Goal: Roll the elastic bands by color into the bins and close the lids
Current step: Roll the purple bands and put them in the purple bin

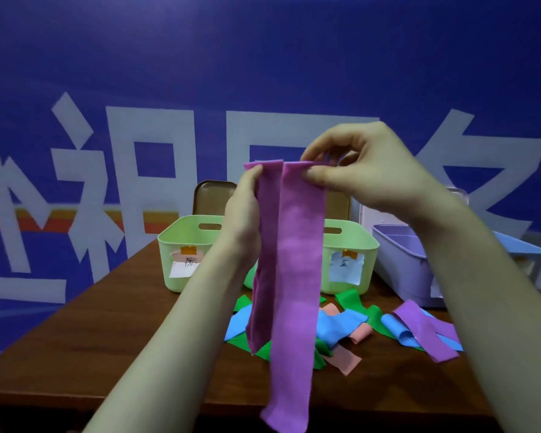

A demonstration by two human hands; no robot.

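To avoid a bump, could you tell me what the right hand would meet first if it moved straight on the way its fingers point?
Its fingers point leftward, so the right hand, already pinching the purple band, would probably meet the left hand first; depth is unclear.

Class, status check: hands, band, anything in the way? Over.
Both up: left hand and right hand pinch purple band at its top. Band hangs unrolled. Open purple bin right rear. Beneath, loose bands heaped on table.
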